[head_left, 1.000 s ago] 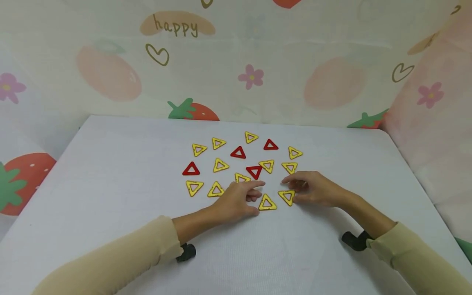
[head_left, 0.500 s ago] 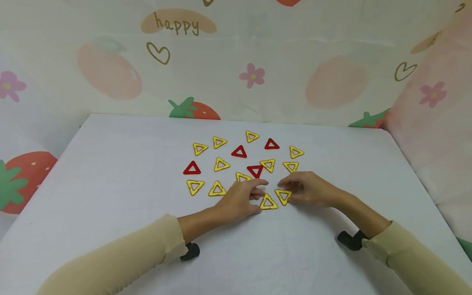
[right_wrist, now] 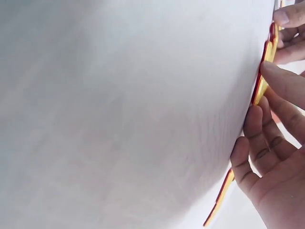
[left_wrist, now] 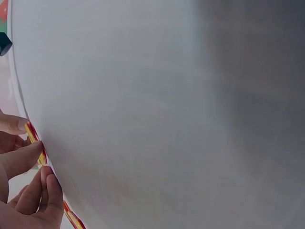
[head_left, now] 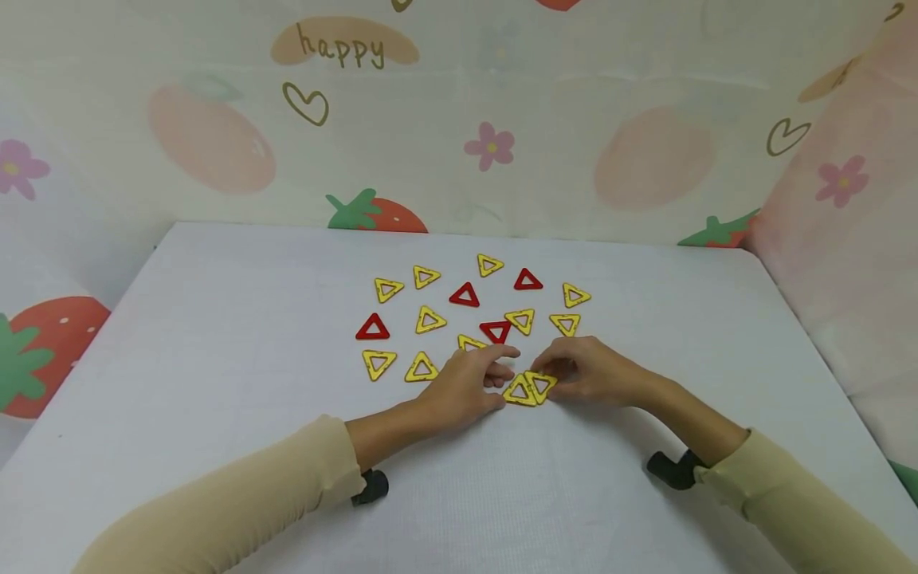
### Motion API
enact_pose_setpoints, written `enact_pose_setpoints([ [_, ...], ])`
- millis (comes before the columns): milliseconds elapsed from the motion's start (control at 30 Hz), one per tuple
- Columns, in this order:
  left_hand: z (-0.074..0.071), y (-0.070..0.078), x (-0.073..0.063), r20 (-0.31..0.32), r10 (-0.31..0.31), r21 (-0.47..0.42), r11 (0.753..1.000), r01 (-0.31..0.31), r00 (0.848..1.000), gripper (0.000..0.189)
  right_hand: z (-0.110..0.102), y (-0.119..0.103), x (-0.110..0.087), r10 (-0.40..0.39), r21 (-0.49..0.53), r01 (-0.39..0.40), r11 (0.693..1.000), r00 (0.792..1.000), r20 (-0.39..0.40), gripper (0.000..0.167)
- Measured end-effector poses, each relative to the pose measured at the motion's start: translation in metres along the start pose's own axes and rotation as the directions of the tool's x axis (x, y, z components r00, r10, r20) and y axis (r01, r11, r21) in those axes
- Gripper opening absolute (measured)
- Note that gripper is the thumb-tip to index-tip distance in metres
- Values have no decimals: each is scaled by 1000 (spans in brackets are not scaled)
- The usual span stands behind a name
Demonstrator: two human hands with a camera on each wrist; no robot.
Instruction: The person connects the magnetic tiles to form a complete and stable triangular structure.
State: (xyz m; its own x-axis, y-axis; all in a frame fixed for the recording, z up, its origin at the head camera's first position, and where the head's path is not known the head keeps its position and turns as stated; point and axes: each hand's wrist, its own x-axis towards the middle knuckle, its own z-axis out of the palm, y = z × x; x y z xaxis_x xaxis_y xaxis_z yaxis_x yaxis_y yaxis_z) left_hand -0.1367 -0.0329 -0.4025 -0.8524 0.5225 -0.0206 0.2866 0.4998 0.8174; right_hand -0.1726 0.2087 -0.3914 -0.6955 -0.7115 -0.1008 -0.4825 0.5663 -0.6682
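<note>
In the head view two yellow triangular tiles with open centres lie edge to edge between the hands. My right hand (head_left: 595, 371) pinches the right-hand tile (head_left: 541, 375), its thumb low and forefinger high. The thumb of my left hand (head_left: 459, 391) meets the lower left corner of the left-hand tile (head_left: 519, 401), with curled fingers by its top and the forefinger stretched out above. From the right wrist, my right thumb and fingertips show on the pinched tile (right_wrist: 257, 93), yellow above and red beneath. A tile edge (left_wrist: 33, 133) shows between the fingers in the left wrist view.
Several more yellow and red triangles lie scattered behind the hands on the white table (head_left: 215, 359). A red tile (head_left: 495, 325) there meets a yellow one (head_left: 529, 317). Another yellow tile (head_left: 469, 341) is partly covered by the left hand. A patterned curtain (head_left: 545, 96) hangs behind.
My right hand has slid leftward with its yellow tile, closing the gap to the left-hand tile. My left hand has stayed nearly in place.
</note>
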Motion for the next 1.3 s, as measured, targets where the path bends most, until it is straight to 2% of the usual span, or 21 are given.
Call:
enact_pose_setpoints([
  [967,-4,-5,1,-27,91,-28,995,-91,996,51,3,-7,9,-9,-45,9,999,1000,-17,28],
  [1300,-8,-6,-2,1,108,-35,994,-108,994,51,3,-8,12,3,-31,-3,1000,1000,-13,28],
])
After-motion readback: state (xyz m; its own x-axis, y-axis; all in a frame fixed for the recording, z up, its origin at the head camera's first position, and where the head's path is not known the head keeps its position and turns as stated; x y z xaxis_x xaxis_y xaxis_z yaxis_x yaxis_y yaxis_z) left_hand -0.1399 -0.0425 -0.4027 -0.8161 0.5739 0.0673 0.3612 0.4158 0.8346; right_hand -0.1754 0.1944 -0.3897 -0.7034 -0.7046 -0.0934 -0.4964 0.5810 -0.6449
